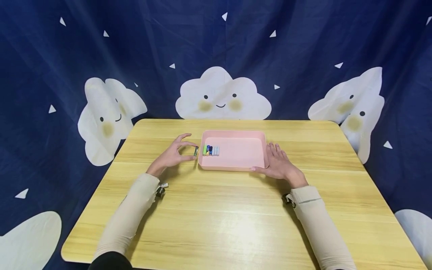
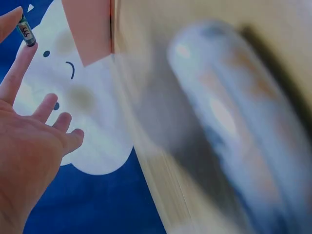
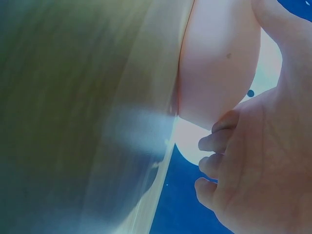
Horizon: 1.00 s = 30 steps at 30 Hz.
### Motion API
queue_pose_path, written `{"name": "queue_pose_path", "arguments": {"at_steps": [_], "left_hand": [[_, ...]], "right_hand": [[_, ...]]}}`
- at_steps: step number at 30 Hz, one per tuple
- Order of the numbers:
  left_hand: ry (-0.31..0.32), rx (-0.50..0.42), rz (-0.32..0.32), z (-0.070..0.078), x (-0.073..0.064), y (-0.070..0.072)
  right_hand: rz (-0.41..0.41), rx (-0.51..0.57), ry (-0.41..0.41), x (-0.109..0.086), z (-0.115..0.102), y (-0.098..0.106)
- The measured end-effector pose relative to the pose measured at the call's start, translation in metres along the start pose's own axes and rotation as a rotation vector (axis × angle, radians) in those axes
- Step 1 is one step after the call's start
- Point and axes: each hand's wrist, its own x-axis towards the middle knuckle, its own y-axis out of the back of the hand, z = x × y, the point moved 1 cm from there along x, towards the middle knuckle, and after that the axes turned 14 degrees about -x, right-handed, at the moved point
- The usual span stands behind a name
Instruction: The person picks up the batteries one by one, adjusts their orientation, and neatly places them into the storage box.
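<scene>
Between thumb and fingertip my left hand (image 1: 173, 153) pinches a small battery (image 1: 196, 151) by its ends, just outside the left wall of a pink tray (image 1: 236, 168). The left wrist view shows the battery (image 2: 26, 31) with a dark and silvery wrapper. Inside the tray, at its left side, several batteries (image 1: 216, 151) lie side by side: green, dark blue and pale ones. My right hand (image 1: 277, 165) rests against the tray's right front corner, its fingers extended along the right side and its thumb at the front wall.
One more battery (image 1: 164, 185) lies on the wooden table (image 1: 216, 217) beside my left wrist; it looms large and blurred in the left wrist view. A dark blue curtain (image 1: 290, 48) with cloud faces hangs behind the table's far edge.
</scene>
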Motion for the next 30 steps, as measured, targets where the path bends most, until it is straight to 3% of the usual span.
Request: {"name": "queue_pose_path", "arguments": {"at_steps": [15,20,30], "left_hand": [[-0.005,-0.025,0.017,0.003,0.046,-0.035],[0.010,-0.046,0.012,0.004,0.054,-0.045],[0.008,0.015,0.020,0.007,0.066,-0.061]], "right_hand": [[0.020,0.014,0.009,-0.001,-0.002,0.003],[0.011,0.002,0.008,0.000,-0.002,0.003],[0.015,0.018,0.007,-0.001,0.000,0.002]]}}
